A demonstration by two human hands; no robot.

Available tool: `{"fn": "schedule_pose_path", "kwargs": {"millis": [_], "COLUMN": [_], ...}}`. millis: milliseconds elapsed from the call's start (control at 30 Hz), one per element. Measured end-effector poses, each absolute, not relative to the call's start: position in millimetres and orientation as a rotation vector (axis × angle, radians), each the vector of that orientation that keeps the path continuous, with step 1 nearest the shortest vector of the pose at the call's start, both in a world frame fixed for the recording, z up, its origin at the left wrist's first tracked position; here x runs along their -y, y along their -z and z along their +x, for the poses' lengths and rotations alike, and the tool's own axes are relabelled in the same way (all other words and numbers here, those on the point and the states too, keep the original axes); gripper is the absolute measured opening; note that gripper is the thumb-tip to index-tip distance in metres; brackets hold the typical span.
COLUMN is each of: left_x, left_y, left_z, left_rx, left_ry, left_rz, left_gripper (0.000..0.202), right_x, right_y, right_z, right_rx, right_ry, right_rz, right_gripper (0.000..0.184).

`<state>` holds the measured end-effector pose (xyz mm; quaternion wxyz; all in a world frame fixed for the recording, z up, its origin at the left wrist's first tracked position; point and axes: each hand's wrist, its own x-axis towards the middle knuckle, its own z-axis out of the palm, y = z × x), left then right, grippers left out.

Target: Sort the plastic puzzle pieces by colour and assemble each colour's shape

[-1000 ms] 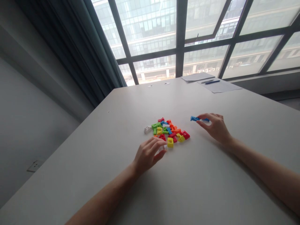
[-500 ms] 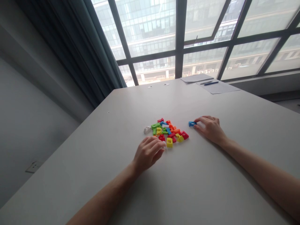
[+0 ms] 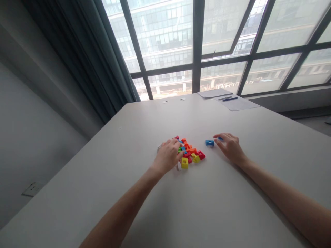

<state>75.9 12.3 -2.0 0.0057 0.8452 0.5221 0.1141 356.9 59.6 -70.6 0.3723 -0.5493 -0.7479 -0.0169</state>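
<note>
Over the left side of a pile of small plastic blocks, my left hand (image 3: 168,155) is open, with its thumb and fingers apart around green and blue pieces. It hides part of the pile. A white block (image 3: 179,166) and a yellow block (image 3: 184,163) lie just below that hand. Red blocks (image 3: 201,155) and orange blocks (image 3: 191,150) show to its right. My right hand (image 3: 230,147) rests on the table, thumb and index finger apart. Beside its fingertips lies a blue block (image 3: 209,143). Another blue piece (image 3: 220,138) shows between its fingers, partly hidden.
The white table (image 3: 165,120) reaches to the window. Papers (image 3: 240,103) with a dark pen (image 3: 230,99) lie at its far right. Two round discs (image 3: 183,99) sit near the far edge. A dark curtain (image 3: 103,62) hangs at the left.
My left hand has moved up from the white block onto the pile. My right hand's fingers have lifted slightly off the blue block, and a second blue piece now shows. The view has tilted up.
</note>
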Motion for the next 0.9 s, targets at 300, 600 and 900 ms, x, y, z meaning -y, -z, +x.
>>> {"fn": "schedule_pose_path", "kwargs": {"millis": [300, 600, 900], "left_x": [-29.1, -33.7, -30.3], "left_y": [4.1, 6.6, -0.8], "left_z": [88.8, 87.3, 96.7], "left_rx": [-1.730, -1.707, -1.527], "left_ry": [-0.094, -0.108, -0.806], "left_rz": [2.624, 2.679, 2.432], "left_gripper": [0.023, 0.022, 0.022], "right_x": [-58.8, -59.1, -48.5], "right_y": [68.5, 71.0, 63.0], "right_z": [354.5, 353.5, 346.8], "right_rx": [1.916, 1.933, 1.968], "right_ry": [0.024, 0.062, 0.058], "right_rz": [-1.395, -1.394, -1.242], "right_gripper": [0.027, 0.024, 0.020]}}
